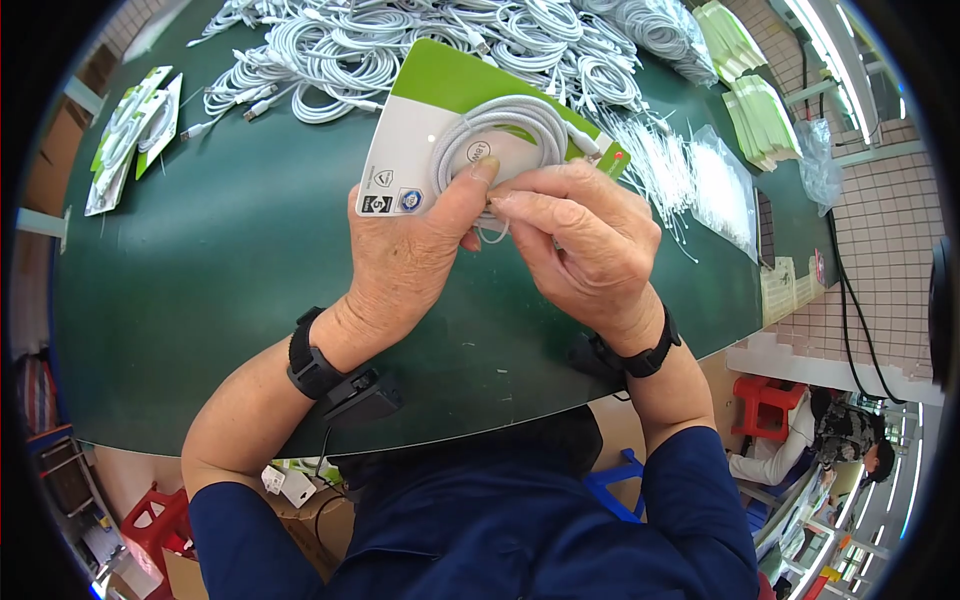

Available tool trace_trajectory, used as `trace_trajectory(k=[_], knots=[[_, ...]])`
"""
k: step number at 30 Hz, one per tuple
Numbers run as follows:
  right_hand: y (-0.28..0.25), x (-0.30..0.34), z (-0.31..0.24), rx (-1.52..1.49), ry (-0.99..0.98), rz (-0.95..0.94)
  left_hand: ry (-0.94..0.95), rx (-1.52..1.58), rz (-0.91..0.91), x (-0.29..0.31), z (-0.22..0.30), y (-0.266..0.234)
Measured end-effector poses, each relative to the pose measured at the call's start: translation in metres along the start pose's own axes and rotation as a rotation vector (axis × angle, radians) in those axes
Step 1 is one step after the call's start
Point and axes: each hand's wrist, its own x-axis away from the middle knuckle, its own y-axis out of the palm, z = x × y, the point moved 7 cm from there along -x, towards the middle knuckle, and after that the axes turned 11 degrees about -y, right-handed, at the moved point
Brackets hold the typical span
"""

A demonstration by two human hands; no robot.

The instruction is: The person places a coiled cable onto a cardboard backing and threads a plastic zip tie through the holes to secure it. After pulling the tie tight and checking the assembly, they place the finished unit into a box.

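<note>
My left hand [405, 245] grips a green-and-white backing card [425, 110] by its lower part, the thumb pressed over a coiled white cable [515, 110] that lies against the card. A connector end of the coil points to the card's right edge. My right hand [590, 235] is closed in a pinch at the bottom of the coil, close to the left thumb. Just below the fingertips a thin white cable tie [492, 238] shows as a small loop; the pinched part is mostly hidden by the fingers.
Many coiled white cables [330, 60] heap along the table's far side. Loose white cable ties [655, 165] and a clear bag of them [722, 190] lie right. Stacked green-white cards [760, 120] sit beyond; carded cables [135, 130] lie left. A seated person [800, 440] is at lower right.
</note>
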Motion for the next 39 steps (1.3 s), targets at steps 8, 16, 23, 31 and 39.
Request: trace_trajectory(k=[8, 16, 23, 31, 39], knots=[[0.002, 0.001, -0.002, -0.002, 0.019, -0.103, -0.026, 0.059, -0.007, -0.002, -0.007, 0.002], [0.002, -0.003, -0.003, 0.059, 0.041, -0.138, -0.051, 0.107, 0.024, 0.0, -0.01, 0.003], [0.005, 0.002, 0.008, -0.089, 0.213, -0.149, -0.065, 0.072, 0.002, -0.002, -0.011, 0.002], [-0.062, 0.02, 0.041, 0.094, 0.296, 0.368, -0.015, 0.141, -0.022, -0.01, 0.005, -0.006], [-0.015, 0.063, 0.086, -0.825, 1.119, 0.514, -0.003, 0.132, -0.085, 0.001, 0.015, 0.013]])
